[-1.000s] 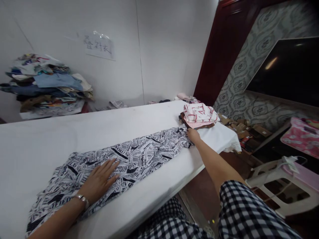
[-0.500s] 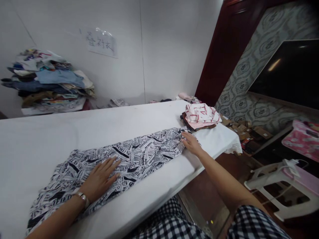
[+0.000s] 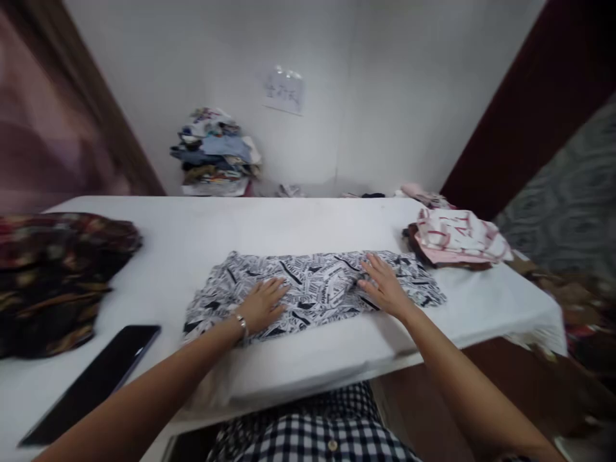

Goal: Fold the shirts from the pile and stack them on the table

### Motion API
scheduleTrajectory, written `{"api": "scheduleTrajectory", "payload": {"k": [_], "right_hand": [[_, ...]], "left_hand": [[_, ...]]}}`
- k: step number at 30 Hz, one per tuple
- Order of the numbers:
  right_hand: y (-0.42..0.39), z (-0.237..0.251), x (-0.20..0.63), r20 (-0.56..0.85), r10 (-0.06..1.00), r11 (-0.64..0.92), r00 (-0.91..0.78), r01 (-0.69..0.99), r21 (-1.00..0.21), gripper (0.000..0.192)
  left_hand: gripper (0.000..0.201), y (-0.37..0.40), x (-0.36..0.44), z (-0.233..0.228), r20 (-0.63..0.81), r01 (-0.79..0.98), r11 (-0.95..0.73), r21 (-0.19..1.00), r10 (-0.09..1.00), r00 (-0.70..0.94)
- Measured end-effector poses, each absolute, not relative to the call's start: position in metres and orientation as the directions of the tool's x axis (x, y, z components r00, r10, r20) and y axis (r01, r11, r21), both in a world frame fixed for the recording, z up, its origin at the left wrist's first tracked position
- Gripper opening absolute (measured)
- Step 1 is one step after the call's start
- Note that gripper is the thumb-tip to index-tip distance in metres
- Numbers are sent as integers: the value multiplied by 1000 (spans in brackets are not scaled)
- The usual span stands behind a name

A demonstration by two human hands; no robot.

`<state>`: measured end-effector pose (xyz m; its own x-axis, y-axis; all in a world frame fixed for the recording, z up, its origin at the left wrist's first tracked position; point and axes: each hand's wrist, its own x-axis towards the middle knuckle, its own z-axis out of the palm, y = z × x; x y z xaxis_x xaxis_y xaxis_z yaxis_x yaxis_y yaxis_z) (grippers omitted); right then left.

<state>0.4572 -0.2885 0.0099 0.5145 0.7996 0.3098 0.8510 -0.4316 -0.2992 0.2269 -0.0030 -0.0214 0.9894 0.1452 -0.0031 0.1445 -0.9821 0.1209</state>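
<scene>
A black-and-white newspaper-print garment (image 3: 317,285), folded into a long strip, lies across the white-covered table (image 3: 298,224) in front of me. My left hand (image 3: 264,304) rests flat on its left part with the fingers spread; a metal band circles that wrist. Toward the strip's right part, my right hand (image 3: 386,287) also lies palm down, fingers apart. The cloth under both palms is hidden. Slight creases show in the fabric between the hands.
A folded stack topped by a white-and-red cloth (image 3: 462,234) sits at the right. Left of me lie a dark patterned garment (image 3: 58,282) and a black phone-like slab (image 3: 96,382). A tall pile of clothes (image 3: 216,154) stands by the back wall, below a paper sign (image 3: 283,91).
The view has swung left, bringing the dark garment and black slab into sight. My right hand has moved left along the cloth, nearer my left hand. Both hands stay flat.
</scene>
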Motion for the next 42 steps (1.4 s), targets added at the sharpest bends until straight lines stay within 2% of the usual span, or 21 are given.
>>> {"api": "scheduleTrajectory", "payload": {"k": [3,6,8,10,13,15,18,23,28,34,37,42], "right_hand": [[-240,22,433,322,852,-305,412,892,-335,57],[-205,16,419,216,904,-285,369,897,-338,60],[-191,2,415,75,932,-318,356,898,-303,62],[-186,-15,413,-24,937,-343,348,907,-244,62],[-187,-34,412,-11,940,-338,341,924,-181,59],[-188,-39,412,19,941,-330,338,929,-165,59],[-190,-39,412,36,940,-330,339,932,-149,58],[-190,-37,412,41,941,-326,335,934,-148,59],[-190,-37,412,24,938,-340,346,930,-141,59],[-190,-39,411,23,938,-341,347,931,-134,60],[-191,-40,414,0,936,-348,352,924,-157,60],[-180,-19,416,-73,926,-377,372,884,-278,64]], "left_hand": [[50,-13,219,-10,-40,161,-973,167,157,987],[49,-8,209,-2,-10,218,-956,199,220,975],[47,7,203,3,47,302,-934,193,316,948],[45,31,198,8,96,434,-880,191,457,884],[46,75,196,14,90,648,-726,230,679,729],[49,102,201,15,57,724,-644,248,755,653],[51,128,217,12,27,742,-622,252,771,637],[57,137,243,7,-30,691,-683,236,706,708],[36,151,238,19,-113,755,-627,193,750,652],[56,171,199,29,-152,876,-439,200,869,470],[64,159,183,24,-195,875,-432,217,859,473],[71,122,174,11,-260,842,-480,246,804,535]]}}
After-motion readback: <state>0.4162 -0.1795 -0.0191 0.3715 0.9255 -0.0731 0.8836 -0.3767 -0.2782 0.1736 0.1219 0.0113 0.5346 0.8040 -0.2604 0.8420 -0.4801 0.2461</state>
